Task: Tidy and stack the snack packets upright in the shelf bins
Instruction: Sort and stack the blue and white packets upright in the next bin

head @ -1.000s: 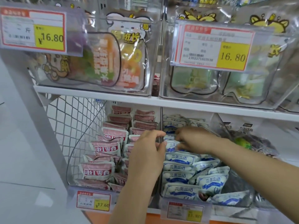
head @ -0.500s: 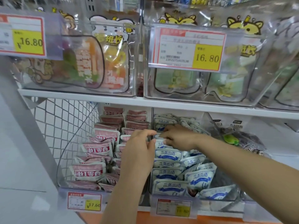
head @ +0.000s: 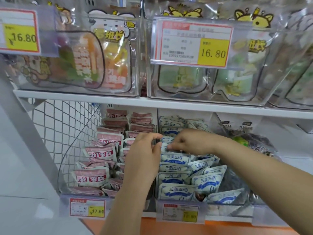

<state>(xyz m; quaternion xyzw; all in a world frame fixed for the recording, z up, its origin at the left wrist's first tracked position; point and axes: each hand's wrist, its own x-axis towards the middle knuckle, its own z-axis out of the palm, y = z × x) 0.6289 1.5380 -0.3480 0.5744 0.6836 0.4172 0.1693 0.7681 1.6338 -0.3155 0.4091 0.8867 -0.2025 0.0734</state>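
Front edge of lower shelf: red-and-yellow price label (head: 180,213) clipped to clear plastic bin (head: 228,207); white-and-blue flat snack packets (head: 174,177) stand in rows inside, those at the bin's right side tilted; left hand (head: 144,160), fingers curled, at the bin's left wall, grip cannot be told; right hand (head: 191,141) just beside it, fingertips pinching one packet's top edge mid-bin; pink flat packets (head: 92,178) fill the bin to the left.

Shop, price tags (head: 193,43), stocked shelf bins (head: 245,203)
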